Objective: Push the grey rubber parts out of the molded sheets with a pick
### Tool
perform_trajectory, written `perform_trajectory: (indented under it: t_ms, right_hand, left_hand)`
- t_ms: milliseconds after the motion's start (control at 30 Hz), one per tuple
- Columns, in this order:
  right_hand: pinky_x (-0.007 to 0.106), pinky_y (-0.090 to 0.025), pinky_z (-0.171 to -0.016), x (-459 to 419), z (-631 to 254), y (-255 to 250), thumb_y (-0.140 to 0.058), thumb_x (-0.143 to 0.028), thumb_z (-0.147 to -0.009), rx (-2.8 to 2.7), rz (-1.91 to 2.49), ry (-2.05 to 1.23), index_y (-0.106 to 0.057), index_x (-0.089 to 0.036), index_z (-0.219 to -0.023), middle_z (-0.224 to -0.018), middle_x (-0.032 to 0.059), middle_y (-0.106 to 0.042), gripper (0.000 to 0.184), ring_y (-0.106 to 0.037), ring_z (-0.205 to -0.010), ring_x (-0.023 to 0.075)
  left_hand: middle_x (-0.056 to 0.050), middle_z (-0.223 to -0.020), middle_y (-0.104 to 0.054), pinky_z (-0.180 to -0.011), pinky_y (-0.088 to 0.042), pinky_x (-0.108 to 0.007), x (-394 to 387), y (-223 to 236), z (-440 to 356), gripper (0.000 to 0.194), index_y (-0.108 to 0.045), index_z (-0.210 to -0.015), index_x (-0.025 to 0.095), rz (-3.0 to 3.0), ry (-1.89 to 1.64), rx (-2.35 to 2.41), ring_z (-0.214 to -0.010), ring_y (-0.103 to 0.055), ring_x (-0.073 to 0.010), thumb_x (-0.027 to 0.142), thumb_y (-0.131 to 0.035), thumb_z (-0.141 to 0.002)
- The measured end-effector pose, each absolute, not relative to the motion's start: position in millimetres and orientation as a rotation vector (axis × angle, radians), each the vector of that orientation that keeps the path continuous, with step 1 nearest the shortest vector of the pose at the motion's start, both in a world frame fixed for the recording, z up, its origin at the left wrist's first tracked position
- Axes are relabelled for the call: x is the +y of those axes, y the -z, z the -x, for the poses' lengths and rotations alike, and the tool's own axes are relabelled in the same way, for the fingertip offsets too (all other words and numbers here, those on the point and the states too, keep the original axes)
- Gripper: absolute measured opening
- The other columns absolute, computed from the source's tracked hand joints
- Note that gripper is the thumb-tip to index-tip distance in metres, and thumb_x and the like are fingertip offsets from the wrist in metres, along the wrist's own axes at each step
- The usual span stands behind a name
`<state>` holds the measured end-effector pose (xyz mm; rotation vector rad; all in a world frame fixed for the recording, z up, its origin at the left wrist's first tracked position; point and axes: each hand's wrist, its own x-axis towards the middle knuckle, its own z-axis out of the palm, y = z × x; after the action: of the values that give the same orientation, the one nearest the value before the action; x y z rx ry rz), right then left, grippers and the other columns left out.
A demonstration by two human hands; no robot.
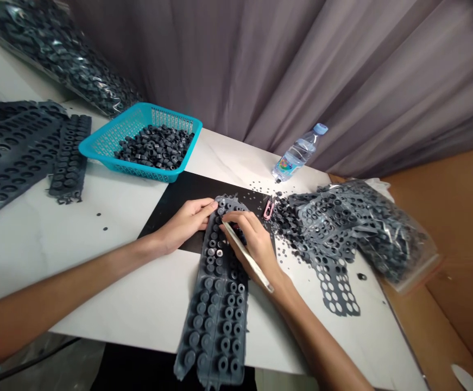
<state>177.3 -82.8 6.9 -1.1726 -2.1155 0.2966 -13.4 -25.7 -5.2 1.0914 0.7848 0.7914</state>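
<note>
A long dark grey rubber sheet with rows of round moulded parts lies lengthwise before me, its near end past the table edge. My left hand pinches its far left edge between thumb and fingers. In my right hand is a slim, pale tweezer-like tool, slanting across the palm. Its tip is by the upper rows of the sheet, partly hidden by my fingers. Under the far end of the sheet is a black mat. Pink thread snips lie just right of the mat.
A turquoise basket holds many small black rubber parts. More sheets and a full plastic bag are at left. At right are a water bottle, punched-out scrap, scattered bits and another bag.
</note>
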Motion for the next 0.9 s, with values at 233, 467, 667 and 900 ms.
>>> perform_trajectory:
  t_ms: [233, 467, 667, 900]
  right_hand:
    - [0.037, -0.053, -0.100, -83.8, -176.3, -5.6, -0.058, -0.027, -0.104, -2.049, 1.178, -0.352, -0.062, -0.026, -0.117, -0.118, 0.0067, -0.068, 0.014, -0.064, -0.113, 0.0221]
    - [0.036, -0.053, -0.100, -83.5, -177.8, -6.1, -0.059, -0.026, -0.103, -2.052, 1.164, -0.372, -0.060, -0.026, -0.117, -0.116, 0.0064, -0.067, 0.014, -0.064, -0.111, 0.0217]
    - [0.036, -0.053, -0.100, -81.7, -178.9, -5.7, -0.058, -0.027, -0.104, -2.048, 1.204, -0.351, -0.059, -0.025, -0.116, -0.113, 0.0065, -0.067, 0.013, -0.064, -0.109, 0.0214]
    - [0.036, -0.053, -0.099, -80.7, -179.7, -5.9, -0.056, -0.027, -0.105, -2.090, 1.201, -0.336, -0.059, -0.025, -0.115, -0.114, 0.0072, -0.066, 0.012, -0.063, -0.110, 0.0221]
  left_hand:
    - [0.001, -0.087, -0.060, -0.084, -0.051, -0.030, -25.7, 5.8, 13.1, 0.034, -0.059, -0.089, 0.017, -1.102, -0.801, 0.776, -0.088, -0.061, -0.0160, 0.049, -0.066, -0.095]
    - [-0.003, -0.097, -0.068, -0.095, -0.050, -0.036, -25.0, 9.4, 14.8, 0.020, -0.067, -0.095, 0.017, -1.108, -0.794, 0.743, -0.101, -0.064, -0.0203, 0.037, -0.064, -0.097]
    - [-0.008, -0.108, -0.075, -0.099, -0.049, -0.040, -26.7, 5.0, 15.0, 0.027, -0.071, -0.116, 0.016, -1.140, -0.761, 0.698, -0.108, -0.067, -0.0246, 0.033, -0.061, -0.098]
    - [-0.010, -0.116, -0.076, -0.098, -0.051, -0.038, -27.0, 6.4, 14.9, 0.031, -0.069, -0.123, 0.015, -1.206, -0.774, 0.697, -0.112, -0.069, -0.0256, 0.033, -0.060, -0.100]
